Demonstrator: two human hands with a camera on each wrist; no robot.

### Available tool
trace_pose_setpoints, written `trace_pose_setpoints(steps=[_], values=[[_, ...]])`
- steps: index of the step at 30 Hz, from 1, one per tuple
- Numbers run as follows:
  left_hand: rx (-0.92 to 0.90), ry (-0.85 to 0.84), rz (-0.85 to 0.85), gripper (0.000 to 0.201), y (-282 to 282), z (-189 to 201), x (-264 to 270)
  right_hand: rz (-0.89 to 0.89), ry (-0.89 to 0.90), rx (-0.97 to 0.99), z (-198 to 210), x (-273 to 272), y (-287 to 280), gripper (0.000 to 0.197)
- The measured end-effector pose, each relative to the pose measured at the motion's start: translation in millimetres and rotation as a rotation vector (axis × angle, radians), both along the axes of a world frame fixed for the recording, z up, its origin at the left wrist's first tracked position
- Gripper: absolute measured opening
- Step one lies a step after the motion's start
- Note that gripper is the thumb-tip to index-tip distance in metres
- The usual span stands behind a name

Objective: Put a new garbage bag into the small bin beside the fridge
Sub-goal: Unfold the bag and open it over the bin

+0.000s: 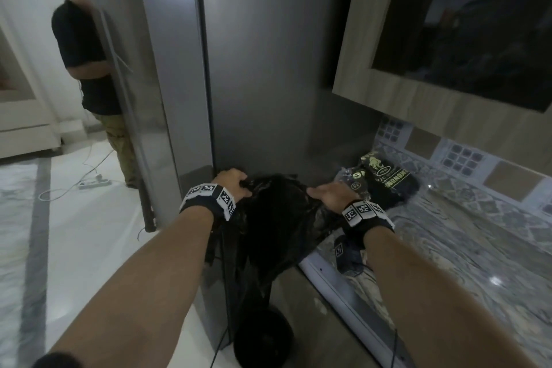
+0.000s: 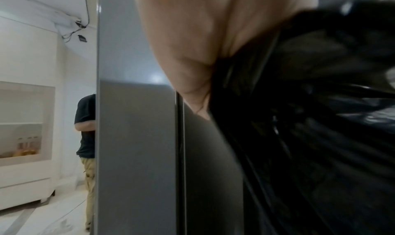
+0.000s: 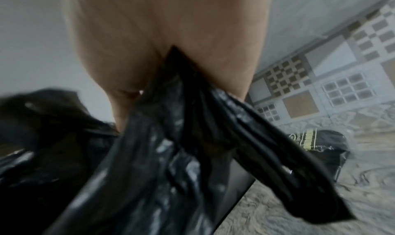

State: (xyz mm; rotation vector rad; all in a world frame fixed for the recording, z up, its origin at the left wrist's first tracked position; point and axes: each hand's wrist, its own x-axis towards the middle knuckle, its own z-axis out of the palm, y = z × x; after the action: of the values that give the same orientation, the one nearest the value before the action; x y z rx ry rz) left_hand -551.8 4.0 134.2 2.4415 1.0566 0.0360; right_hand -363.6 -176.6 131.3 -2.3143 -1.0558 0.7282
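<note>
A black garbage bag hangs between my hands in front of the grey fridge. My left hand grips its top edge on the left, fingers curled round the plastic. My right hand pinches the other side of the edge, with the bag bunched between thumb and fingers. The bag's lower end droops toward the small round black bin on the floor between the fridge and the counter. The wrist views are blurred.
A marble-pattern counter runs on the right, with a black pack of bags lying near the fridge. A wall cabinet hangs above it. Another person stands behind the fridge at left, with cables and a power strip on the white floor.
</note>
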Motion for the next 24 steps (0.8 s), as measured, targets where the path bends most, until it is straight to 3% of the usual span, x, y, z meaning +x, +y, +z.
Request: trace_pose_setpoints(steps=[1, 3, 4, 7, 11, 15, 19, 24], values=[[-0.085, -0.004, 0.041, 0.038, -2, -31, 7, -0.011, 0.006, -0.022, -28, 6, -3, 0.044], [-0.178, -0.056, 0.099, 0.063, -2, -36, 7, -0.029, 0.006, -0.03, -23, 8, -4, 0.037], [-0.242, -0.104, 0.139, 0.064, -3, -36, 7, -0.03, 0.001, -0.001, -23, 9, -5, 0.033], [-0.247, -0.189, 0.152, 0.034, -2, -34, 13, -0.055, -0.027, 0.098, -18, 11, -1, 0.027], [-0.151, -0.173, 0.117, 0.023, -10, -46, 4, -0.068, -0.101, 0.096, -25, 4, 3, 0.025], [-0.147, -0.116, 0.141, 0.024, 6, -90, -2, -0.085, -0.141, 0.015, -71, -1, 22, 0.022], [-0.314, -0.057, 0.187, 0.024, 30, -144, 0, -0.145, -0.101, -0.064, -110, -19, 36, 0.02], [-0.535, -0.056, 0.225, 0.017, 48, -233, 6, -0.222, -0.058, -0.173, -189, -25, 53, 0.025]])
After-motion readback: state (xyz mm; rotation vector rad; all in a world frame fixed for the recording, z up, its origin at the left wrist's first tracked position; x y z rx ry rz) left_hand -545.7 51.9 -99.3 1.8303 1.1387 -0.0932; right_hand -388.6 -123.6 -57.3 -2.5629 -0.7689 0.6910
